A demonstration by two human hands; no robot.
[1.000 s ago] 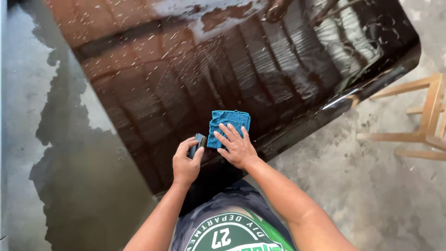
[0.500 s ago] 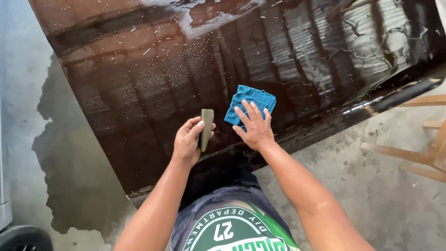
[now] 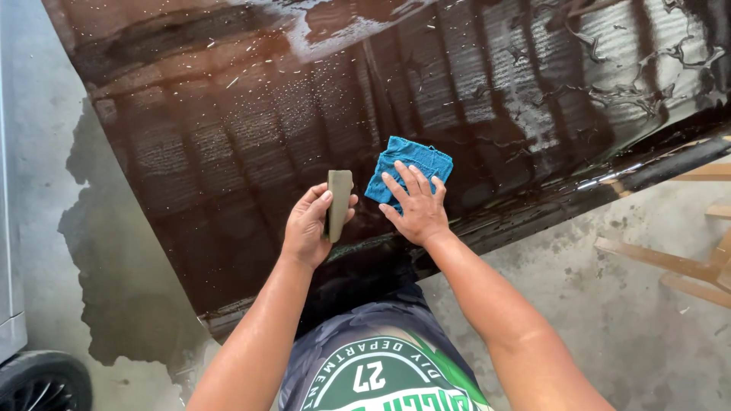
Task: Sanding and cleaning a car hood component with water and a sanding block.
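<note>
A large glossy dark brown panel (image 3: 228,129), wet with beads and streaks of water, fills the upper part of the head view. My left hand (image 3: 308,226) holds a small grey-green rectangular block (image 3: 338,202) upright just above the panel's near edge. My right hand (image 3: 415,205) lies flat with fingers spread on a folded blue cloth (image 3: 407,166), pressing it onto the wet panel. The two hands are close together, the block a little left of the cloth.
The panel rests over a wooden stand (image 3: 678,259) at the right. A dark water stain (image 3: 114,266) spreads on the concrete floor at the left. A black tyre (image 3: 42,380) and a grey vehicle edge (image 3: 9,228) sit at the far left.
My right hand has slid the blue cloth up and to the right on the panel. My left hand has turned the block upright, so more of it shows.
</note>
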